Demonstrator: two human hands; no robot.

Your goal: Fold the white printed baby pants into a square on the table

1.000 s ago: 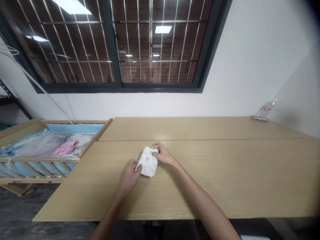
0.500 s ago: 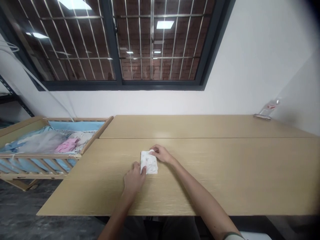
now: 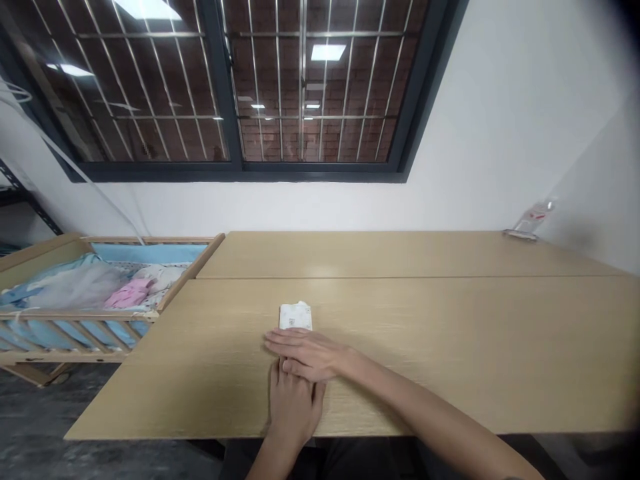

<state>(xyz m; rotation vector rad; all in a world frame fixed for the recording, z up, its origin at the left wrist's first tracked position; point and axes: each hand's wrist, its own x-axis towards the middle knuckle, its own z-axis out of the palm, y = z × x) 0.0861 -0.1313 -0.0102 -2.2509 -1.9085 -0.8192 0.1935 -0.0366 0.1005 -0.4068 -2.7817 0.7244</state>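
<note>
The right hand (image 3: 307, 353) is lying flat and open across the fingers of the flat left hand (image 3: 293, 408), both resting on the table (image 3: 450, 333) at the near edge of the folded cloth (image 3: 295, 316).

One left hand (image 3: 293, 403), one right hand (image 3: 306, 355), one folded cloth (image 3: 295, 317), one crib (image 3: 75, 316).

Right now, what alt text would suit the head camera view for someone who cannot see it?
A person's right hand lies flat across the left hand on a wooden table, a small folded white cloth just beyond them. A crib holding clothes stands at left.
</note>
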